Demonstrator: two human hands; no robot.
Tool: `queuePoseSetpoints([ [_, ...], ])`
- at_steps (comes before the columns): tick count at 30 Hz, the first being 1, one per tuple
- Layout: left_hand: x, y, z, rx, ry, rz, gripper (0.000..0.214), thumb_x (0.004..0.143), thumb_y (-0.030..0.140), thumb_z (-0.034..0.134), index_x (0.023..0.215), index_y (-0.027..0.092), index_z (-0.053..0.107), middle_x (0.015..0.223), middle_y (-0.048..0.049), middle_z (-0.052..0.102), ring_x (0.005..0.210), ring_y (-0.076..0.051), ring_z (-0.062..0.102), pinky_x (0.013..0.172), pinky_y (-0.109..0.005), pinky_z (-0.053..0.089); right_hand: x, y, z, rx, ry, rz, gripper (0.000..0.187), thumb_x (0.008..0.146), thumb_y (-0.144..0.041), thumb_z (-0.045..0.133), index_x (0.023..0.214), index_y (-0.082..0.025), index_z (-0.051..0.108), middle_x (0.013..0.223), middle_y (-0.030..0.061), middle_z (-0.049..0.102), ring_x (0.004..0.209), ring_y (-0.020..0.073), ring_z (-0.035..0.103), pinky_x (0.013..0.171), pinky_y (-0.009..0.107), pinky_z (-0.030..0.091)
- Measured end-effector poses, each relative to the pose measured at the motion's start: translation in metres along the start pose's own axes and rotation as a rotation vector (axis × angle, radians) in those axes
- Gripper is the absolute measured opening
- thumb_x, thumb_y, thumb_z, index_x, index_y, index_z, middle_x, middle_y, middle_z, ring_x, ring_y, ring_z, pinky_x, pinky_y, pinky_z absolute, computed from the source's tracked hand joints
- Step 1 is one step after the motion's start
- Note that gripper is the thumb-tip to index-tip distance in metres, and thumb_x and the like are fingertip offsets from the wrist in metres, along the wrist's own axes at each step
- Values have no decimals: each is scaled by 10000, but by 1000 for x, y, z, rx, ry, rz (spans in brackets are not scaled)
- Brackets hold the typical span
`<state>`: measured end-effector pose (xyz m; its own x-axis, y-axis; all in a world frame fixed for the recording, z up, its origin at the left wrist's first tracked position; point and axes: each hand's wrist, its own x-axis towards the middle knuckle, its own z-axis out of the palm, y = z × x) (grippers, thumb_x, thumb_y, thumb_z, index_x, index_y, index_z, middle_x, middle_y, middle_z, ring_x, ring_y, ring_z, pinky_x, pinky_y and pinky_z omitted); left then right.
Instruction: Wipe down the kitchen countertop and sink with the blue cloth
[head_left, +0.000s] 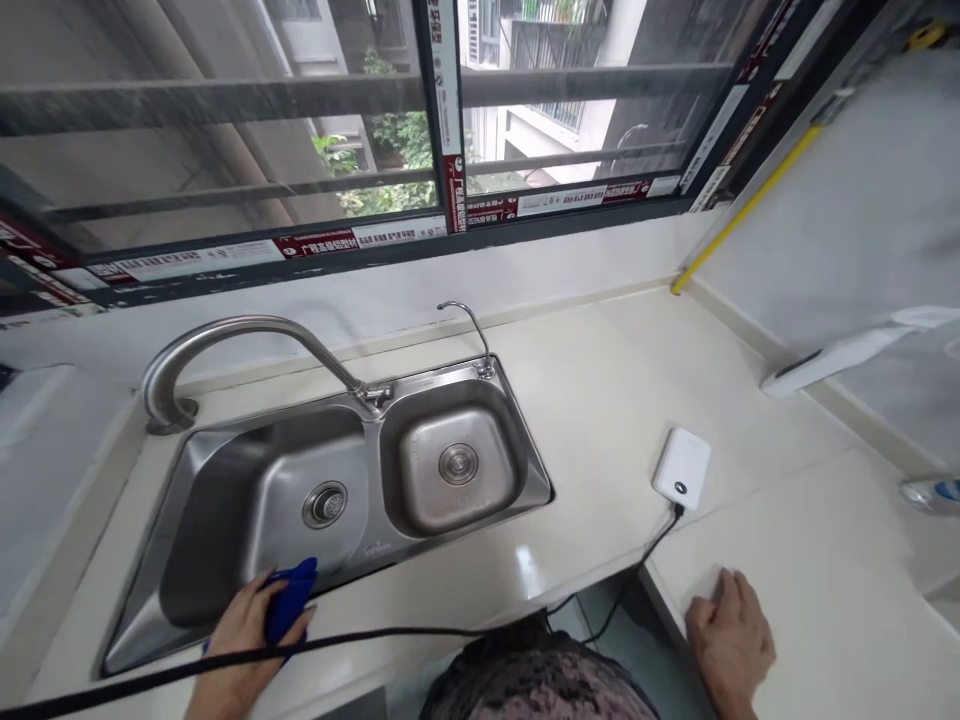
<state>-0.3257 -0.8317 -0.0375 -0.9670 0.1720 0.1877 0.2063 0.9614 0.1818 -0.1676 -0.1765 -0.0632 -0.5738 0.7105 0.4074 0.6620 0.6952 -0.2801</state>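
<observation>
My left hand (238, 640) is closed around a blue cloth (291, 602) at the front rim of the double-bowl steel sink (390, 548). Part of the cloth sticks up between thumb and fingers, by the left bowl; the rest is hidden in the palm. Over at the lower right, my right hand (729, 632) rests on the cream countertop (600, 400) near its front edge. Its fingers are curled in together, and nothing shows in them. Between the sink and that hand, a white power bank (684, 466) lies on the counter with a black cable plugged in.
A large curved faucet (247, 325) arches over the left bowl, and a thin tap (472, 318) stands behind the right one. The black cable (390, 632) crosses in front of my left wrist. A yellow pipe (750, 205) runs down the right wall. A clear bottle (930, 494) lies far right.
</observation>
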Motion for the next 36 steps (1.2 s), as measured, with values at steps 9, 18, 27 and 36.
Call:
queuePoseSetpoints([
  [9,4,56,27,127,-33,145,520,978,470,378,1331,144,577,1337,-119,652,1264,-275,582,1181,-517,320,0,-5,-3,-3,-1,-1,593,870,-302,381,1443,-160,442,1426,201,503,1277,353,487,1058,584,370],
  [18,27,187,54,184,48,371,476,996,324,391,1415,132,512,1401,-104,606,1291,-258,552,1167,-477,336,-3,0,4,20,19,-10,623,848,-279,397,1456,-146,432,1441,199,494,1290,363,484,1056,579,359],
  [27,67,282,67,7,23,520,489,979,295,444,1442,144,488,1418,-98,593,1279,-270,546,1141,-481,366,-2,-3,3,-20,-18,-39,647,851,-250,385,1482,-107,385,1468,220,456,1337,359,431,1085,580,328],
  [36,105,385,84,-146,-116,646,503,982,252,416,1473,148,428,1502,-126,496,1365,-277,451,1200,-521,300,-3,-1,9,-62,54,-97,565,915,-232,378,1457,-75,408,1482,214,464,1351,338,437,1119,541,321],
])
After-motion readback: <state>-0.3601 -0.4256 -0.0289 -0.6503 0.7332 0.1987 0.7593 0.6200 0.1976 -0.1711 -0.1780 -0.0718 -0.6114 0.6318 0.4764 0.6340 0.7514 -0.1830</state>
